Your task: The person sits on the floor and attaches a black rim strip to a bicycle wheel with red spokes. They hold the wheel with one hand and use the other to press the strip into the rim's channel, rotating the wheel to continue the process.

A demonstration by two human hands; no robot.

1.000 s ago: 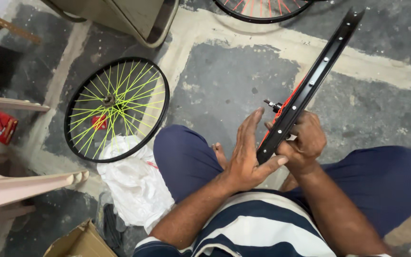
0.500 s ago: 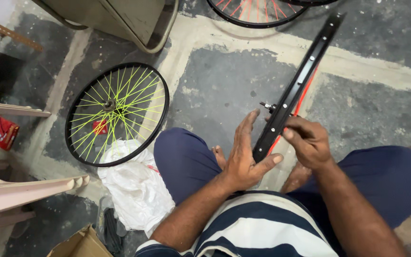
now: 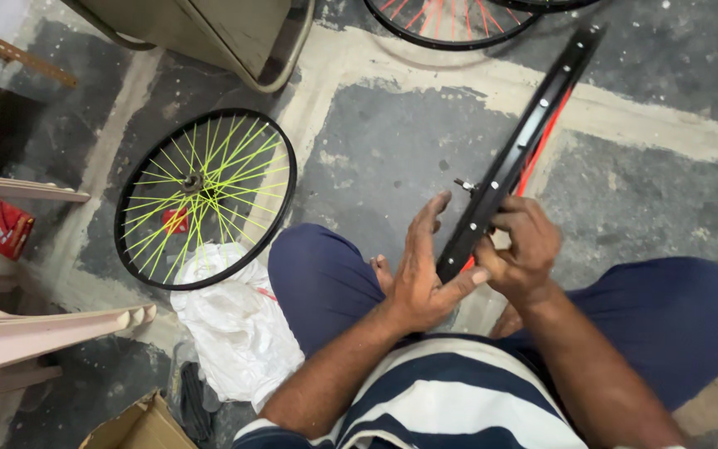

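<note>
My left hand [image 3: 421, 278] braces the near end of the black bicycle rim [image 3: 515, 158], fingers spread flat against its left side, thumb hooked under. My right hand [image 3: 521, 245] has its fingers curled closed around the rim from the right. The rim rises edge-on over my lap, red spokes [image 3: 542, 145] behind. A yellow-spoked wheel [image 3: 205, 198] lies on the floor at left, touching a white bag [image 3: 238, 328].
</note>
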